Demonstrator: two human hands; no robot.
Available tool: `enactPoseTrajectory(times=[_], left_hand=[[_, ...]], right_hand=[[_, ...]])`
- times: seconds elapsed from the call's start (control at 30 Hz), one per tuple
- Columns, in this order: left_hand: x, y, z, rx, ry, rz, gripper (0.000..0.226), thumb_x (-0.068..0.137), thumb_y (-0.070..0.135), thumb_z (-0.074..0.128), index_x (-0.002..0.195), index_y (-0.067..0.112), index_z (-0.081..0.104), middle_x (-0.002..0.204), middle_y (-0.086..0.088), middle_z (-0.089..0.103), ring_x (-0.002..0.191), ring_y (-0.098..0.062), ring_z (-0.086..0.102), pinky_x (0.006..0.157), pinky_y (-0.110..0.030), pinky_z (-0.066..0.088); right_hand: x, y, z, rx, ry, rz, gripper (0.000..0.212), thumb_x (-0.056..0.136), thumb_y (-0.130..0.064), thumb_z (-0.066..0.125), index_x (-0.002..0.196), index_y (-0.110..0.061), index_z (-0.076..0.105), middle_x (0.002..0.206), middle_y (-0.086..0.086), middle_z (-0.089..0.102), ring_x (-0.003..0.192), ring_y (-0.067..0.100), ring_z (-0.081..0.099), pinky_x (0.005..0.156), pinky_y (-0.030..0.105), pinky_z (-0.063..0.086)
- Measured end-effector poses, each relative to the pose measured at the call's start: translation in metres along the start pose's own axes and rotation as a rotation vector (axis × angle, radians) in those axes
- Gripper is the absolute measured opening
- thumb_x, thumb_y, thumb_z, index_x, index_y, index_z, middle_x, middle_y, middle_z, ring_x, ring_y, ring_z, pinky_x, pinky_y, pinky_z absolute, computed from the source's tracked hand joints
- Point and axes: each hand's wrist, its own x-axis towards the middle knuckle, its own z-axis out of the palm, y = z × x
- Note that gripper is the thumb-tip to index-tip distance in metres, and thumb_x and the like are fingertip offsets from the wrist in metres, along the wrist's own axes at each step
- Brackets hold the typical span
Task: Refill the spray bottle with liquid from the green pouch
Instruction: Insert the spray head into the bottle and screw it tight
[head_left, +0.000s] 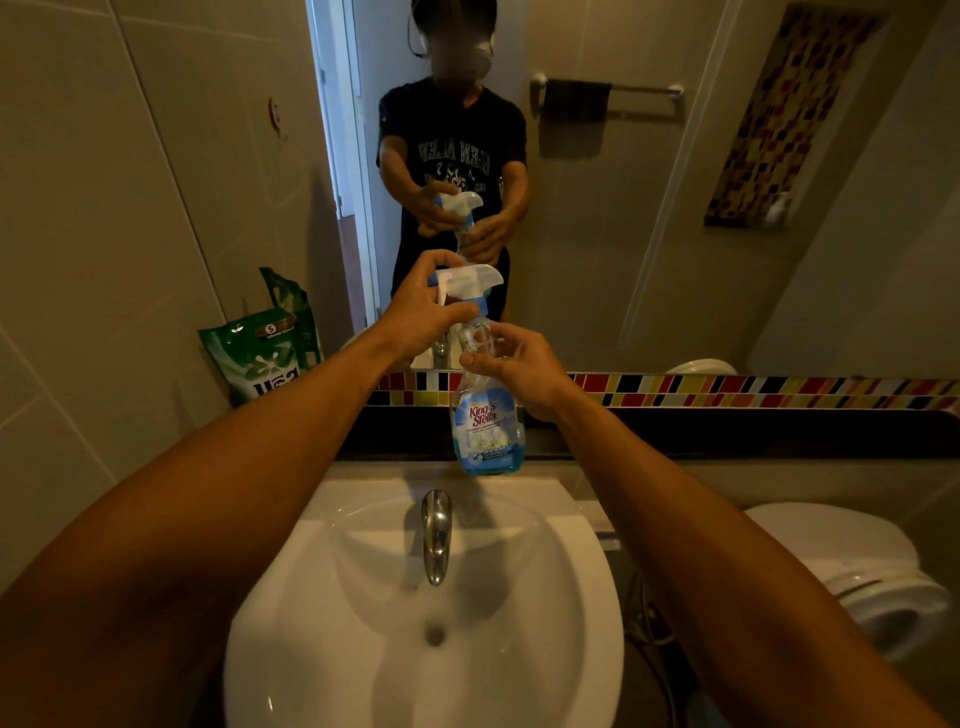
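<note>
Sink (363, 649) nearest, under both forearms. Above the tap, spray bottle (485, 415) stands upright, long axis vertical, base at the surface behind the basin. Right hand (514, 366) clamps its neck; left hand (421, 312) closes on the trigger head (467, 280), likely to unscrew. Green pouch (260, 353) leans on the wall, far left, nearer the left hand, untouched.

Clear plastic spray bottle (485, 415), glossy green pouch (260, 353), shiny metal tap (435, 535).
</note>
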Motion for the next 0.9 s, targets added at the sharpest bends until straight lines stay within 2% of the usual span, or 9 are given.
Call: enactPoseTrajectory(times=[0.17, 0.27, 0.37, 0.5, 0.63, 0.73, 0.8, 0.9], left_hand=[[-0.002, -0.003, 0.002, 0.01, 0.015, 0.036, 0.062, 0.082, 0.012, 0.08, 0.131, 0.017, 0.042, 0.124, -0.004, 0.052, 0.104, -0.02, 0.064, 0.072, -0.021, 0.058], [-0.001, -0.004, 0.002, 0.01, 0.026, 0.051, 0.06, 0.082, 0.009, 0.079, 0.13, 0.016, 0.043, 0.124, -0.005, 0.052, 0.106, -0.022, 0.063, 0.073, -0.023, 0.058], [0.001, -0.003, -0.001, 0.011, 0.001, 0.011, 0.06, 0.084, 0.005, 0.076, 0.132, 0.017, 0.043, 0.128, -0.01, 0.052, 0.1, -0.019, 0.064, 0.068, -0.018, 0.056], [0.002, 0.0, -0.001, 0.021, 0.009, 0.008, 0.06, 0.084, 0.005, 0.076, 0.132, 0.014, 0.042, 0.124, -0.007, 0.05, 0.097, -0.015, 0.06, 0.064, -0.012, 0.053], [0.002, -0.002, 0.0, 0.023, 0.047, 0.066, 0.058, 0.082, 0.009, 0.08, 0.125, 0.018, 0.043, 0.123, -0.003, 0.05, 0.104, -0.019, 0.06, 0.069, -0.016, 0.055], [0.004, -0.004, -0.003, 0.014, 0.049, 0.067, 0.057, 0.082, 0.007, 0.079, 0.127, 0.018, 0.045, 0.127, -0.007, 0.052, 0.108, -0.023, 0.062, 0.072, -0.02, 0.058], [0.005, -0.005, -0.004, 0.015, 0.033, 0.051, 0.055, 0.083, 0.007, 0.077, 0.126, 0.022, 0.047, 0.131, -0.01, 0.052, 0.107, -0.025, 0.065, 0.074, -0.023, 0.059], [0.007, -0.007, -0.006, 0.024, 0.014, 0.022, 0.054, 0.085, 0.004, 0.074, 0.127, 0.024, 0.047, 0.133, -0.012, 0.052, 0.109, -0.027, 0.065, 0.075, -0.024, 0.06]], right_hand=[[0.002, 0.0, 0.004, -0.005, 0.009, -0.012, 0.034, 0.087, -0.011, 0.081, 0.117, -0.023, 0.07, 0.115, 0.013, 0.074, 0.108, 0.036, 0.072, 0.095, 0.052, 0.06], [0.003, 0.0, 0.005, 0.007, 0.011, -0.006, 0.034, 0.087, -0.01, 0.081, 0.115, -0.024, 0.07, 0.109, 0.009, 0.075, 0.105, 0.033, 0.072, 0.096, 0.053, 0.06], [0.004, 0.001, 0.005, 0.022, 0.006, -0.004, 0.033, 0.087, -0.007, 0.08, 0.115, -0.02, 0.07, 0.104, 0.007, 0.075, 0.099, 0.028, 0.073, 0.096, 0.053, 0.059], [0.005, 0.0, 0.005, 0.008, 0.007, -0.002, 0.036, 0.087, -0.008, 0.08, 0.12, -0.016, 0.07, 0.112, 0.013, 0.075, 0.106, 0.033, 0.072, 0.097, 0.053, 0.059], [0.007, -0.001, 0.008, 0.001, 0.004, -0.011, 0.034, 0.087, -0.009, 0.081, 0.117, -0.019, 0.07, 0.116, 0.016, 0.074, 0.11, 0.037, 0.071, 0.096, 0.052, 0.06], [0.008, -0.004, 0.01, 0.009, 0.007, -0.006, 0.029, 0.088, -0.007, 0.079, 0.11, -0.024, 0.07, 0.108, 0.009, 0.076, 0.101, 0.028, 0.074, 0.092, 0.046, 0.062], [0.009, -0.003, 0.009, 0.009, 0.013, -0.003, 0.029, 0.088, -0.007, 0.079, 0.111, -0.021, 0.07, 0.106, 0.006, 0.076, 0.098, 0.023, 0.074, 0.091, 0.044, 0.062], [0.01, -0.001, 0.009, 0.005, 0.016, 0.006, 0.031, 0.087, -0.007, 0.08, 0.115, -0.018, 0.069, 0.107, 0.006, 0.076, 0.101, 0.026, 0.073, 0.094, 0.047, 0.061]])
